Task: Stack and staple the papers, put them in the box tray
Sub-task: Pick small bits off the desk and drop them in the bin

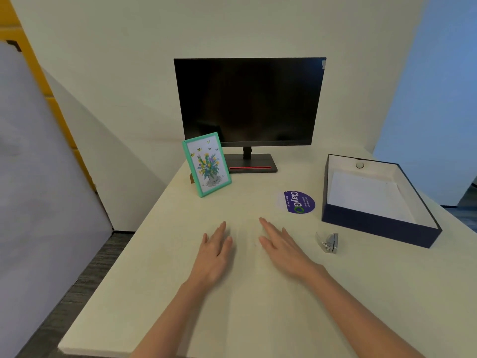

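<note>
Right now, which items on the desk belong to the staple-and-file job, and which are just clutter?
Job: stapler; papers, lying in the box tray; left hand and right hand, both flat and holding nothing.

Lying about: monitor; framed flower picture; purple sticker.

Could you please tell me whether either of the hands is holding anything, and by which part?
Nothing is held: the left hand and right hand are open over the table, and the stapler lies untouched.

Observed: left hand (215,257) and right hand (281,248), both bare. Forearms bare up to the lower frame edge. Fingers slender; nail detail too blurred to tell.
</note>
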Tool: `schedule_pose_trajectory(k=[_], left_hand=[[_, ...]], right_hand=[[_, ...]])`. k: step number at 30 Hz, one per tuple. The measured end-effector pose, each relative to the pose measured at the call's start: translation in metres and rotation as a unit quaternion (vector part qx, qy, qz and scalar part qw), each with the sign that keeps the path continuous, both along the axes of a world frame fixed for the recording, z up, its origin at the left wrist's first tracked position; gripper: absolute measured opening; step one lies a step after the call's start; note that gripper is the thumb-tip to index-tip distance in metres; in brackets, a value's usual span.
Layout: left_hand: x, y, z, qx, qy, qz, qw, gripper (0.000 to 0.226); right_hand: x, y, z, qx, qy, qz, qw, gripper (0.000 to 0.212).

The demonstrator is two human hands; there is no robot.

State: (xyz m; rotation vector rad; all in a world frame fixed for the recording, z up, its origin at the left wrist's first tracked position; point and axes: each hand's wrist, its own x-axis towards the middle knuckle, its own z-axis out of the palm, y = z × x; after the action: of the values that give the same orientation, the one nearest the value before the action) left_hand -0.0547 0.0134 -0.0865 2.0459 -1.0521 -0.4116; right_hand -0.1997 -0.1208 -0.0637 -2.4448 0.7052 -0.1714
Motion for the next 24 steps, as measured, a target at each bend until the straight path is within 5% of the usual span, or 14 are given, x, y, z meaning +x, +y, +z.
schedule_pose_trajectory(k=[12,21,24], left_hand=[[0.001,0.004,0.009,-0.145,0.152,0.100,0.973,0.044],[0.001,0.005,0.009,-0.140,0.141,0.099,0.975,0.044],[0.000,0.006,0.010,-0.130,0.127,0.098,0.978,0.044]], right_hand=[[0.110,-0.063,-0.009,0.097,0.001,0.005,0.995,0.052],[0.022,-0.009,-0.007,0.136,0.003,0.074,0.988,0.043],[-0.003,-0.003,-0.001,0.191,-0.083,0.031,0.978,0.035]])
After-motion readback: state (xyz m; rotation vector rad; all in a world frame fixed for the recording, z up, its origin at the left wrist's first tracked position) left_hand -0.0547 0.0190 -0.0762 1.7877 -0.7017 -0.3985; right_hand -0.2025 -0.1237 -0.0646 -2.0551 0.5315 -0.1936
